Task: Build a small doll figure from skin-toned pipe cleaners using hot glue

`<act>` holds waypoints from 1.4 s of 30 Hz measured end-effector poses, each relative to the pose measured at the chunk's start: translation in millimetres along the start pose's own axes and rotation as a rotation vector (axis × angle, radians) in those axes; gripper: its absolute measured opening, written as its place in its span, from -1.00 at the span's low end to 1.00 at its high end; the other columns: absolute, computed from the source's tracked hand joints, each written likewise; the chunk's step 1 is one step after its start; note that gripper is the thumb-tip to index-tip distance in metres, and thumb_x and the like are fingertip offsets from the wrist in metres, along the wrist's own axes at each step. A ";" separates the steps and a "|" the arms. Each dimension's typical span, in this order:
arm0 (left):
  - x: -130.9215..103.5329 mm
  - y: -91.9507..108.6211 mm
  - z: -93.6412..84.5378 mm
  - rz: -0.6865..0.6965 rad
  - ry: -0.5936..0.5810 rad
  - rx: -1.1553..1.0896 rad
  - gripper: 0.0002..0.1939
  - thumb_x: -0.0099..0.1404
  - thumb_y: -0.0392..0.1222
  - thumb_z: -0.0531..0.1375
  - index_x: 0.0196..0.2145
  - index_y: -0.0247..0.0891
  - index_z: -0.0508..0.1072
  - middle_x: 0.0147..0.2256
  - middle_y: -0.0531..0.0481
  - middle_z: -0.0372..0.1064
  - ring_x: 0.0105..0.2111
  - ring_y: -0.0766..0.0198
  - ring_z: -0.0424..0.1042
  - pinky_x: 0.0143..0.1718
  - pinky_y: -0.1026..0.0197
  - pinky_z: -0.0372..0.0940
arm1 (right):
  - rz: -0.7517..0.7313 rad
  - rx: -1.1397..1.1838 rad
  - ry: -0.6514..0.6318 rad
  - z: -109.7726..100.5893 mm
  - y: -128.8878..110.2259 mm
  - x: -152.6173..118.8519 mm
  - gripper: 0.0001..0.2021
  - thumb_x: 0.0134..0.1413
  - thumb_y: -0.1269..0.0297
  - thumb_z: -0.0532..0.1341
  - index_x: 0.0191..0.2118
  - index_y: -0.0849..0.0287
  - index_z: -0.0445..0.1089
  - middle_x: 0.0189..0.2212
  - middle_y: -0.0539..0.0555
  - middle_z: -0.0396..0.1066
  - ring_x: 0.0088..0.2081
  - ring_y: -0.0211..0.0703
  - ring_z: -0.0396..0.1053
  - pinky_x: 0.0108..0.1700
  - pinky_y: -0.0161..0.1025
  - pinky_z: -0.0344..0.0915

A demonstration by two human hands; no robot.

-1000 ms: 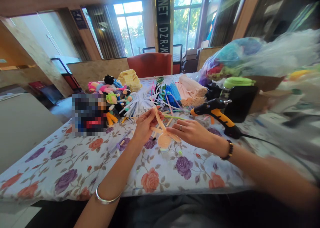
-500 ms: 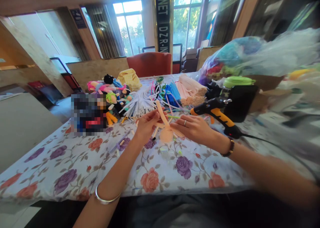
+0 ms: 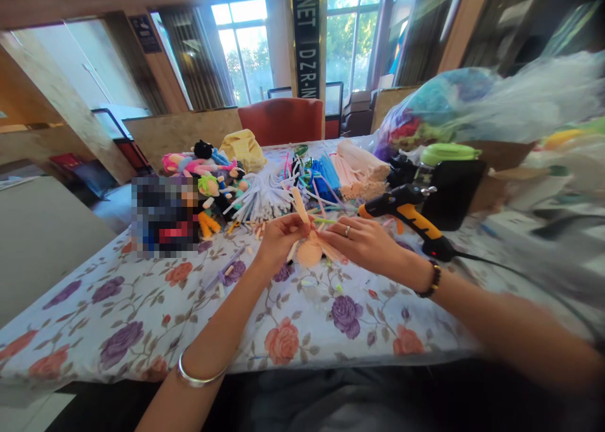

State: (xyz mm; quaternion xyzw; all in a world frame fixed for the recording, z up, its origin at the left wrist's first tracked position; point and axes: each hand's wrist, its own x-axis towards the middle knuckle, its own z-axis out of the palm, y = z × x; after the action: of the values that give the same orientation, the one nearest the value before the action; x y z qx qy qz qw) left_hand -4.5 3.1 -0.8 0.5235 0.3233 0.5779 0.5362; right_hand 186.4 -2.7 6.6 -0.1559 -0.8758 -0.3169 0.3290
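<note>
Between my hands is a peach pipe-cleaner doll (image 3: 309, 253), upside down, with its round head low and a limb pointing up. My left hand (image 3: 282, 238) pinches it from the left, thumb and fingers together close to the raised limb. From the right, my right hand (image 3: 362, 238) has its fingers closed on the doll's other side near the middle. The fingers partly cover the doll's body. A thin light-green stick (image 3: 325, 221) shows just behind the fingers. To the right of my right hand lies a black and yellow glue gun (image 3: 409, 214), its cord trailing right.
Behind my hands lie white pipe cleaners (image 3: 265, 195), blue ones (image 3: 326, 175) and a peach bundle (image 3: 362, 167). Finished dolls (image 3: 212, 183) are heaped at left beside a blurred patch. A black tablet-like panel (image 3: 451, 195) and plastic bags (image 3: 472, 104) stand at right.
My hands have drawn slightly closer together at the doll's middle. The doll has shifted a little left and its upright limb looks shorter above my left fingers.
</note>
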 end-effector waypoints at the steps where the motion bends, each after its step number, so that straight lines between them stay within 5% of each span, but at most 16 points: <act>1: -0.1 -0.6 0.0 0.008 -0.004 0.011 -0.82 -0.18 -0.25 0.39 -0.52 -0.30 0.53 -0.51 0.04 0.44 -0.49 0.40 0.36 -0.33 0.31 0.28 | -0.010 -0.011 0.003 -0.1 -0.9 0.5 -0.79 0.24 0.46 0.01 -0.15 0.29 0.37 -0.34 0.07 0.48 -0.36 -0.24 0.34 -0.37 -0.29 0.24; 15: -4.1 0.8 3.0 -0.041 -0.108 0.020 -0.71 -0.05 -0.14 0.36 -0.31 -0.24 0.53 -0.36 0.01 0.48 -0.40 0.36 0.40 -0.33 0.33 0.27 | 0.070 -0.041 0.052 -3.9 8.0 -3.6 -0.82 0.25 0.40 0.04 -0.15 0.25 0.37 -0.40 0.04 0.47 -0.36 -0.24 0.33 -0.36 -0.29 0.21; 19: -5.4 0.2 2.9 -0.076 -0.142 0.021 -0.74 -0.03 -0.13 0.36 -0.35 -0.27 0.54 -0.44 0.01 0.46 -0.45 0.39 0.37 -0.39 0.36 0.24 | 0.068 -0.054 0.036 -5.2 7.3 -2.1 -0.81 0.24 0.40 0.03 -0.15 0.24 0.37 -0.41 0.05 0.46 -0.38 -0.24 0.31 -0.36 -0.28 0.19; 29: -2.8 -3.0 2.9 -0.076 -0.015 0.024 -0.77 -0.18 -0.16 0.42 -0.54 -0.32 0.52 -0.54 0.04 0.42 -0.51 0.40 0.33 -0.43 0.32 0.21 | 0.050 0.021 0.008 -3.6 3.7 -1.1 -0.78 0.25 0.43 -0.01 -0.17 0.26 0.38 -0.34 0.11 0.45 -0.30 -0.18 0.31 -0.29 -0.24 0.21; 42: -6.7 -4.4 -1.7 -0.161 -0.173 -0.018 -0.71 -0.06 -0.06 0.36 -0.36 -0.25 0.55 -0.42 0.01 0.44 -0.46 0.39 0.35 -0.44 0.37 0.22 | 0.079 0.042 0.058 -4.9 11.6 -5.4 -0.81 0.23 0.42 0.04 -0.15 0.23 0.38 -0.31 0.08 0.48 -0.30 -0.22 0.33 -0.26 -0.25 0.22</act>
State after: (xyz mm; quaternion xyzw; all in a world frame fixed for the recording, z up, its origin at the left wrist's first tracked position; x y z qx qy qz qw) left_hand -5.7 -2.0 -7.1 0.5389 0.3118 0.4886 0.6112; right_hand 198.3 2.4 11.0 -0.1743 -0.8656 -0.2895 0.3696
